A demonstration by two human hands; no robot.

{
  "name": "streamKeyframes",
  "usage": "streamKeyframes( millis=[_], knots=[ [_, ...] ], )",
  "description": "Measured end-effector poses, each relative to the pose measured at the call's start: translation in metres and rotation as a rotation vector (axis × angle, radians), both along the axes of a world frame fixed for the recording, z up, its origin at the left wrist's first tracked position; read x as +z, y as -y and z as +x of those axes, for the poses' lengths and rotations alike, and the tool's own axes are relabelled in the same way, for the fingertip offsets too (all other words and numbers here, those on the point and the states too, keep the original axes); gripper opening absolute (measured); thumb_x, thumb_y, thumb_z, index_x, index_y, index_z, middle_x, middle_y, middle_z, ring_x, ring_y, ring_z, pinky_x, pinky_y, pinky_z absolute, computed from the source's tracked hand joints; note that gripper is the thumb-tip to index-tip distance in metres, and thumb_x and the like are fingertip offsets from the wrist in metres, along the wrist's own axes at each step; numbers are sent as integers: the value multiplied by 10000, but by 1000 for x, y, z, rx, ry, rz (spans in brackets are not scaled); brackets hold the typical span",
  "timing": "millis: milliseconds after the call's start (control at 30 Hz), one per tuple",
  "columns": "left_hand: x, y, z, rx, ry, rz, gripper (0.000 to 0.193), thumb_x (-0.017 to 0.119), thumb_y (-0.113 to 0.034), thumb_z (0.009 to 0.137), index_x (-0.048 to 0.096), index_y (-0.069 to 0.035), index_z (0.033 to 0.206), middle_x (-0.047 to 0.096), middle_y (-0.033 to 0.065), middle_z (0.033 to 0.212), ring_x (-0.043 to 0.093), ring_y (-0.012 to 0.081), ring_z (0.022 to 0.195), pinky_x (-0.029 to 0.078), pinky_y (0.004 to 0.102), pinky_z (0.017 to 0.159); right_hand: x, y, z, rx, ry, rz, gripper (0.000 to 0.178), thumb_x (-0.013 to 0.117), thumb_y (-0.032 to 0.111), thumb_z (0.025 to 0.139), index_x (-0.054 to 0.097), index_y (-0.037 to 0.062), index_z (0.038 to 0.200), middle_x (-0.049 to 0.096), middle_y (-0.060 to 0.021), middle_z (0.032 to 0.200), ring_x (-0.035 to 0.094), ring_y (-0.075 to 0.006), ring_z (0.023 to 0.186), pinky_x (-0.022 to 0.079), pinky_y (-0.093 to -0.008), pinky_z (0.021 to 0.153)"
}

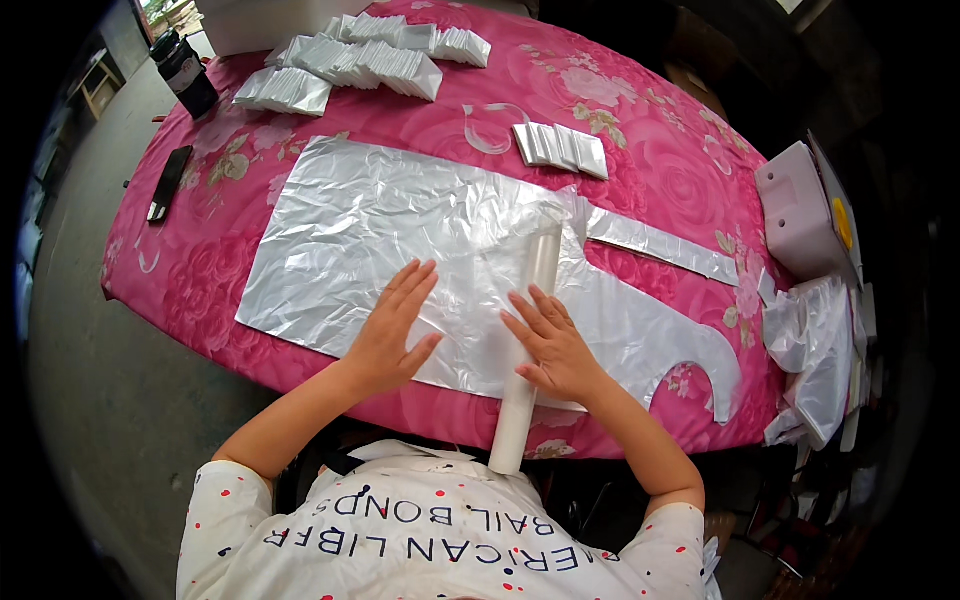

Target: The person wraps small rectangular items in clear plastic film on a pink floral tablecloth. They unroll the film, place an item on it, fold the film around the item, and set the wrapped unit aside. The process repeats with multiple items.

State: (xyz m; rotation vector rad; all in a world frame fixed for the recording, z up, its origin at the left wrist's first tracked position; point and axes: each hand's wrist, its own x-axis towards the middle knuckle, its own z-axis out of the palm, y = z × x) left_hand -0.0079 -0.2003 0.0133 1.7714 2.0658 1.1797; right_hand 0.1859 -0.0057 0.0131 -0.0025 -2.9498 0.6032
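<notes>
Left hand: open (388, 335), fingers spread over the plastic sheet (450, 240), not closing on anything; probably steadying the film. Full contact: cannot tell.

Right hand: open (555, 350), lying across the tube (515, 410) with fingers loosely spread, not wrapping it; palm contact is hidden.

Hands: standing apart, a stretch of sheet lying between them.

Sheet: spreading flat but wrinkled under and beyond both hands, its curved cut-out end reaching out right of the right hand. Flat lay is presumably giving the hands room to work.

Tube: running lengthwise beneath the right hand, far end resting on the sheet, near end pointing toward the body; that angle is likely making it easy to reach.

Strip: narrow plastic band (660, 245) extending beyond and right of the right hand; whether it is joining the sheet, cannot tell.

Packets: small folded row (562, 150) sitting beyond the right hand; larger pile (370, 65) sitting far beyond the left hand, seemingly set there to leave working space.

Phone: dark, flat phone-like object (169, 185) lying left of and beyond the left hand, apart from the sheet.
</notes>
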Motion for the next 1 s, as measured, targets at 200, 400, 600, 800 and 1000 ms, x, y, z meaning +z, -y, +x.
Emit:
streamKeyframes(
  millis=[200, 400, 600, 800, 1000],
  knots=[
    [9, 73, -66, 311, 152, 154, 495, 346, -310, 954, 351, 8, 1333, 376, 171, 1376, 330, 300, 1293, 235, 395, 1061, 36, 138, -128, 743, 189, -713, 531, 435, 420, 908, 506, -15, 1204, 581, -206, 1094, 529, -353, 1037, 390, -414, 918],
    [-1, 174, -95, 604, 542, 193, 540, 281, -387, 969, 346, -13, 1354, 359, 126, 1398, 312, 244, 1307, 210, 389, 1076, 57, 137, -164, 680, -140, -777, 320, 558, 224, 859, 576, 27, 1111, 599, -147, 1070, 560, -316, 993, 440, -393, 853],
    [-14, 233, -71, 749, 618, 128, 551, 280, -410, 967, 369, -14, 1339, 384, 115, 1377, 359, 220, 1263, 250, 358, 1050, -4, 97, -226, 470, -155, 41, 479, 464, 374, 893, 477, 73, 1266, 445, -112, 1335, 354, -291, 1277, 205, -459, 1075],
    [-2, 202, -47, 740, 216, -163, 604, 595, -249, 831, 347, 33, 1303, 482, 203, 1152, 502, 320, 1036, 408, 368, 902, -18, 167, -311, 360, -82, 45, 454, 464, 341, 882, 503, 59, 1236, 424, -121, 1351, 288, -280, 1317, 150, -455, 1091],
    [7, 177, -48, 911, 247, -458, 842, 763, -214, 666, 308, 32, 1331, 562, 195, 1035, 568, 328, 940, 460, 388, 818, -36, 212, -318, -299, -479, -250, 623, 526, 207, 811, 300, -48, 1333, 376, -267, 1327, 236, -373, 1324, 97, -438, 1104]
  ],
)
